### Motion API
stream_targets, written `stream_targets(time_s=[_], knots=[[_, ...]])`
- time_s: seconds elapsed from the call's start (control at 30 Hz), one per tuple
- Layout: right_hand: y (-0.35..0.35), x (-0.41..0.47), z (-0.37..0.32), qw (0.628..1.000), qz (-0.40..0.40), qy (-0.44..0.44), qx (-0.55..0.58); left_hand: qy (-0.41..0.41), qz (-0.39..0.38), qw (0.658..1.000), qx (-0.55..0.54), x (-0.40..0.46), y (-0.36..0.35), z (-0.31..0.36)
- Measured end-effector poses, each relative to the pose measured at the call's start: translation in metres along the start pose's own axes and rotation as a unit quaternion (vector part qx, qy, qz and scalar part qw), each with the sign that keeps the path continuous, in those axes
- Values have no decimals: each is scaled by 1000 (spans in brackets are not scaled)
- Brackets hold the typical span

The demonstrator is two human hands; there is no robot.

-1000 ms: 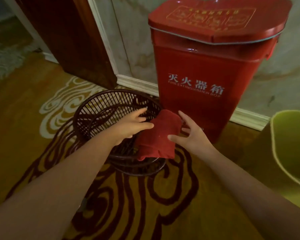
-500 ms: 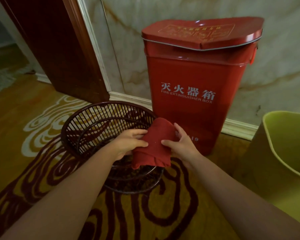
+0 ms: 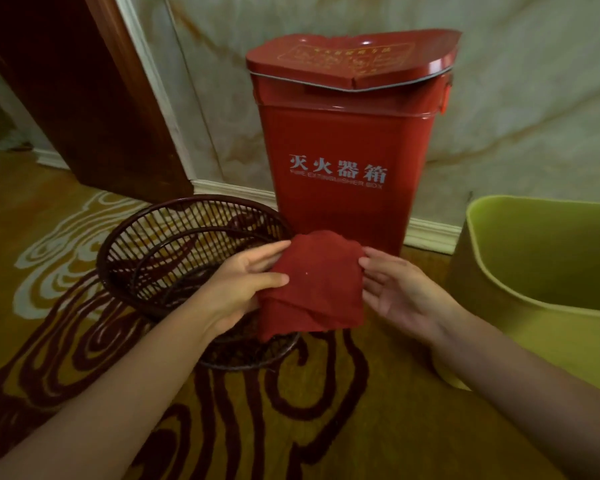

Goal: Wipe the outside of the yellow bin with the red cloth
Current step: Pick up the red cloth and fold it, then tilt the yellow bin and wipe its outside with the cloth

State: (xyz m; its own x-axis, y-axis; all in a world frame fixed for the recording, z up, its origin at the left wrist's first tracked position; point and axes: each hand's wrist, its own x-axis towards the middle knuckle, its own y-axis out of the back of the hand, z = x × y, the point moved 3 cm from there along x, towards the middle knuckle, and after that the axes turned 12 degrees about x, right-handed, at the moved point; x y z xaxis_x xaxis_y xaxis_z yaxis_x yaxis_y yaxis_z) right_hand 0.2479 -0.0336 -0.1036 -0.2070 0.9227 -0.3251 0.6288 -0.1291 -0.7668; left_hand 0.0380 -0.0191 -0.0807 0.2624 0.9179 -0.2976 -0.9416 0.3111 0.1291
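Observation:
A folded red cloth hangs between my two hands, just above the near rim of a dark wicker basket. My left hand pinches the cloth's left edge with thumb and fingers. Fingertips of my right hand touch the cloth's right edge, palm turned up and fingers apart. The yellow bin stands on the floor at the right, open at the top, partly cut off by the frame; neither hand touches it.
A dark wicker basket sits on the patterned carpet at left of centre. Behind it a red fire extinguisher box stands against the marble wall. A dark wooden door frame rises at the back left.
Both hands have lifted the red cloth off the basket rim and drawn it nearer to me. My right hand has loosened to a fingertip touch. The view has tilted up.

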Motion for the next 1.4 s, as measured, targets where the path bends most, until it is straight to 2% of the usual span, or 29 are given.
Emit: stream_targets(time_s=[0.17,0.27,0.4,0.53,0.63,0.7,0.83,1.03,1.1,1.17,1.23,1.3,1.4], knots=[[43,-68,-7,993,-40,-46,-101,24,-114,992,-42,-16,-64,-24],[75,-99,0,997,-34,-27,-71,41,-157,986,-31,-23,-104,-50],[116,-132,6,999,-2,-52,-6,87,-175,979,-61,-31,-141,-80],[153,-159,14,994,86,-69,18,119,-203,967,-95,-39,-172,-99],[170,-173,13,987,125,-94,-31,127,-226,962,-87,-43,-191,-105],[179,-179,8,984,128,-103,-75,125,-237,961,-74,-43,-199,-105],[190,-186,2,989,117,-85,-36,125,-236,962,-55,-40,-213,-105],[199,-189,-14,989,132,-49,-46,165,-254,953,-5,-39,-227,-103],[201,-191,-20,989,131,-25,-58,120,-245,953,134,-38,-216,-91],[205,-192,-25,988,136,-10,-67,41,-190,939,282,-31,-201,-59],[210,-193,-30,987,144,0,-77,-39,-176,946,270,-27,-193,-11],[213,-194,-36,986,151,12,-77,-129,-209,945,216,-29,-199,41],[216,-196,-42,985,157,31,-56,-251,-231,905,254,-25,-233,96]])
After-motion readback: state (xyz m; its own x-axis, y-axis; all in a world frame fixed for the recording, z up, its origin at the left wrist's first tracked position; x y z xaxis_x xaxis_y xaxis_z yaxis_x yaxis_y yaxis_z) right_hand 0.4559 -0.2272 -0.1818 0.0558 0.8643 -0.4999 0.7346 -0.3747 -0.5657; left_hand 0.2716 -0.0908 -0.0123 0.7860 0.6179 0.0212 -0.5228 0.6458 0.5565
